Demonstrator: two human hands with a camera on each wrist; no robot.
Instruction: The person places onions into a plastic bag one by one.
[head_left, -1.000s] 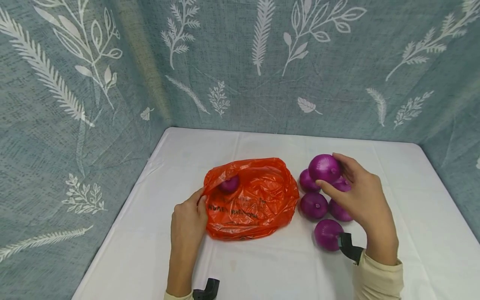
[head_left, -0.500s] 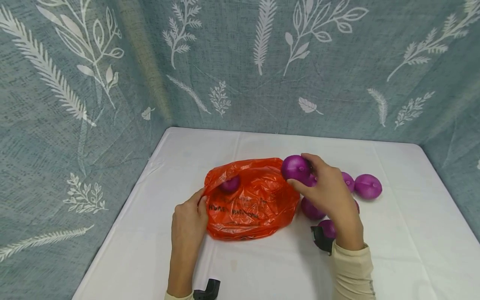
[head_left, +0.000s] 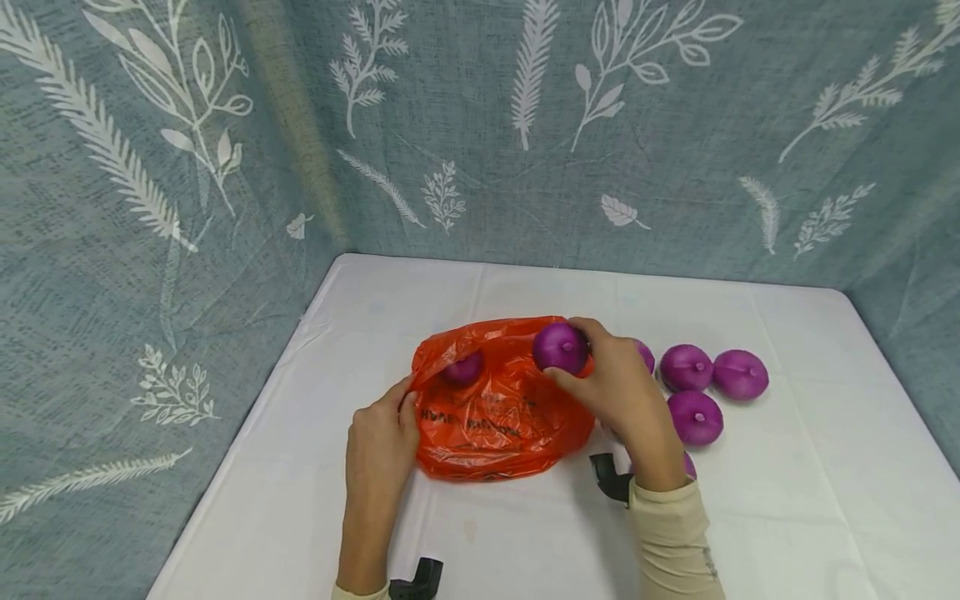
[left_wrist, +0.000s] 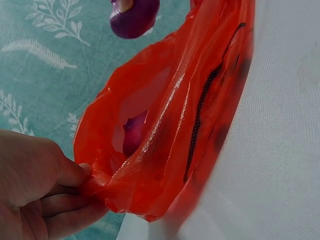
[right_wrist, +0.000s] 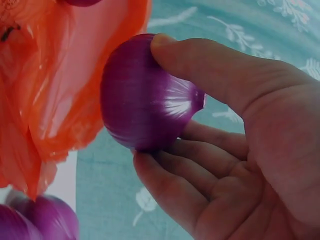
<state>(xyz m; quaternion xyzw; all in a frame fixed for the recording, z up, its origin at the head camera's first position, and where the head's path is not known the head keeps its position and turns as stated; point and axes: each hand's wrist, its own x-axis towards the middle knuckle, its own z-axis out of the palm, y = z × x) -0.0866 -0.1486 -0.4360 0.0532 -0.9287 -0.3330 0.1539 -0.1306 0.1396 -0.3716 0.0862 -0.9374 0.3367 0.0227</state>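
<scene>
My left hand (head_left: 381, 433) pinches the left rim of a thin red plastic bag (head_left: 495, 417), its thumb and fingers bunching the film in the left wrist view. The bag lies with its mouth spread, and one purple onion (head_left: 463, 368) shows inside. Over the bag's right side, my right hand (head_left: 618, 387) grips another purple onion (head_left: 560, 348). Seen from the right wrist, that onion (right_wrist: 145, 95) sits between thumb and fingertips, its stem end toward the palm. The left wrist view has this held onion (left_wrist: 134, 19) above the bag's opening.
Several more purple onions (head_left: 695, 417) lie on the white tablecloth (head_left: 787, 500) right of the bag, some partly hidden by my right hand and forearm. A grey-green curtain with white leaf prints (head_left: 465, 200) hangs behind the table and along both sides.
My right hand has carried its onion leftward from above the group of onions to over the bag's right side. The left hand keeps its grip on the rim in the same place.
</scene>
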